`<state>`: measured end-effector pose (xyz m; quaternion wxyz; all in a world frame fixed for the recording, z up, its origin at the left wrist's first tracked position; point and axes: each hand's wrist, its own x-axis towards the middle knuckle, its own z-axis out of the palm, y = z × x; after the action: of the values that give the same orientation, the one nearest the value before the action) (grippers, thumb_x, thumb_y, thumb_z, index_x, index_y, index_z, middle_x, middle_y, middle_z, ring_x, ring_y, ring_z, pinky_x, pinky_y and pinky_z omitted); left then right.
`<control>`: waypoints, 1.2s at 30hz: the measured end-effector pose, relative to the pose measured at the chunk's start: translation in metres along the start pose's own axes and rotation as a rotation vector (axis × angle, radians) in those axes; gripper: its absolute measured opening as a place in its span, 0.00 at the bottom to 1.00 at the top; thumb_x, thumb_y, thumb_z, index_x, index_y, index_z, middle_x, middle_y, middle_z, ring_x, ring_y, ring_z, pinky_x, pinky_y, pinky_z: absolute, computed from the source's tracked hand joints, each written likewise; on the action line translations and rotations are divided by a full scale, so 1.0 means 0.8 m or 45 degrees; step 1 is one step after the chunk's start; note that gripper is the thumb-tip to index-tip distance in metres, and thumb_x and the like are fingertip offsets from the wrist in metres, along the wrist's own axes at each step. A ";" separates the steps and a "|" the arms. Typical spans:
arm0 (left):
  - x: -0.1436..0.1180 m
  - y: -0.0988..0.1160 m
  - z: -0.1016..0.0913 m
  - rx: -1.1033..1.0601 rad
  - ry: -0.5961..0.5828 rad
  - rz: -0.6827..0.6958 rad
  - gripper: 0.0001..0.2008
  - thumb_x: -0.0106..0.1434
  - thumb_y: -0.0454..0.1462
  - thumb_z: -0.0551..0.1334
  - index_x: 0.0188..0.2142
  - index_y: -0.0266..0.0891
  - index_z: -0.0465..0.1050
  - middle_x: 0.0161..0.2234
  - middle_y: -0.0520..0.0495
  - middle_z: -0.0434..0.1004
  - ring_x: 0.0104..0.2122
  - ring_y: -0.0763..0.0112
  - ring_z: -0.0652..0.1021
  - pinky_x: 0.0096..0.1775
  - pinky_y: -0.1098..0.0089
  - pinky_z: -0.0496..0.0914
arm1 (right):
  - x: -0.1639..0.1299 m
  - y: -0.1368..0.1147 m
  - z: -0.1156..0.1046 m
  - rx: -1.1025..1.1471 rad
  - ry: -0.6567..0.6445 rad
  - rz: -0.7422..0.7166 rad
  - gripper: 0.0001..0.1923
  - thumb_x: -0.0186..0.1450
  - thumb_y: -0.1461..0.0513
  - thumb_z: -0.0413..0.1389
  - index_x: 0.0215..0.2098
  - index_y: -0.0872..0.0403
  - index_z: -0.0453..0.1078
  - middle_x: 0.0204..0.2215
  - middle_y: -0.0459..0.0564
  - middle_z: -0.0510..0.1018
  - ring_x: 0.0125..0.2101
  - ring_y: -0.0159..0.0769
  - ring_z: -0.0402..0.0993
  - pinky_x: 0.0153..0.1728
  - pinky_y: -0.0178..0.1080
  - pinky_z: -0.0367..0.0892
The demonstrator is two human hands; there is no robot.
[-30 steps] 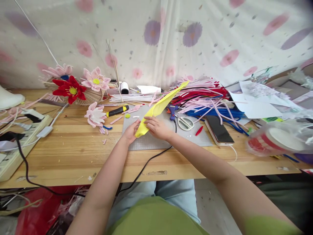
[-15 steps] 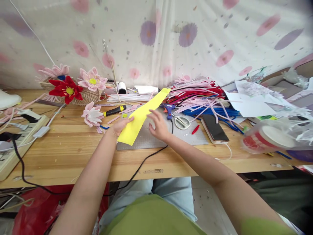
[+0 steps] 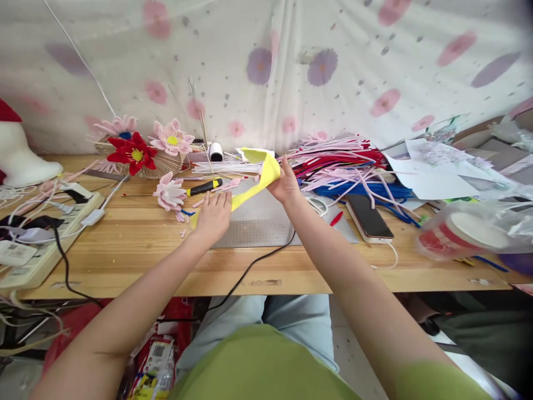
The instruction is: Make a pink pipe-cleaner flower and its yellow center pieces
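A long yellow strip (image 3: 262,178) of paper or felt stretches between both hands above a grey cutting mat (image 3: 260,222). My left hand (image 3: 213,215) holds its near end low over the mat's left edge. My right hand (image 3: 285,182) grips the strip farther along, and the far end (image 3: 254,154) flops over beyond the fingers. A yellow-and-black utility knife (image 3: 202,188) lies just beyond my left hand. Beside it rests a pink flower (image 3: 170,193).
Pipe cleaners in pink, red and blue (image 3: 345,164) are heaped at the back right, with a phone (image 3: 368,218) and loose papers (image 3: 437,172) nearby. Red and pink flowers on a fan (image 3: 139,153) stand at the back left. A power strip (image 3: 45,236) and black cable (image 3: 245,272) cross the wooden table (image 3: 137,261).
My right hand has moved away from me along the strip and taken hold of it higher up. The strip's far end has folded over. My left hand still holds the near end.
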<state>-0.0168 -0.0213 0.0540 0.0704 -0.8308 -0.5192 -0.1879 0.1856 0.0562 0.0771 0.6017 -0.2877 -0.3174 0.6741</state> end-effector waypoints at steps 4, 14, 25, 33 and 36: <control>-0.008 -0.006 0.017 0.092 -0.023 -0.004 0.27 0.58 0.28 0.44 0.58 0.26 0.56 0.55 0.30 0.63 0.56 0.55 0.63 0.59 0.51 0.45 | 0.005 -0.031 -0.015 0.000 0.026 -0.163 0.11 0.55 0.55 0.56 0.33 0.52 0.65 0.27 0.42 0.76 0.33 0.33 0.73 0.36 0.38 0.70; 0.021 -0.007 0.043 -0.874 -0.311 -0.136 0.42 0.45 0.49 0.66 0.58 0.39 0.56 0.57 0.33 0.60 0.55 0.50 0.64 0.54 0.55 0.58 | 0.027 -0.089 -0.032 0.121 0.037 -0.037 0.07 0.55 0.68 0.50 0.22 0.53 0.56 0.12 0.37 0.59 0.17 0.25 0.63 0.31 0.34 0.69; 0.063 0.026 0.029 -1.963 -0.797 -0.640 0.20 0.38 0.39 0.71 0.31 0.34 0.72 0.26 0.46 0.76 0.22 0.69 0.75 0.27 0.68 0.69 | 0.031 -0.044 -0.002 -0.395 0.033 0.287 0.02 0.57 0.66 0.49 0.27 0.55 0.62 0.19 0.44 0.67 0.23 0.28 0.67 0.34 0.37 0.68; 0.042 -0.017 0.011 -1.909 0.183 -0.770 0.24 0.38 0.38 0.70 0.37 0.36 0.69 0.32 0.48 0.77 0.25 0.71 0.75 0.28 0.69 0.71 | -0.022 -0.083 -0.116 -1.954 0.283 0.283 0.07 0.55 0.65 0.54 0.33 0.58 0.68 0.32 0.52 0.76 0.33 0.34 0.72 0.34 0.34 0.64; 0.046 -0.026 0.021 -1.877 0.356 -0.807 0.22 0.40 0.37 0.69 0.36 0.37 0.69 0.33 0.47 0.77 0.26 0.71 0.76 0.29 0.70 0.71 | -0.039 -0.082 -0.151 -2.659 0.294 0.443 0.13 0.54 0.64 0.54 0.38 0.59 0.70 0.38 0.57 0.76 0.39 0.42 0.71 0.36 0.36 0.63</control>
<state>-0.0169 0.0242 0.0510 -0.4869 -0.4461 -0.4590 -0.5943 0.3235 0.0398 0.0512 -0.0216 -0.7649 -0.6338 0.1130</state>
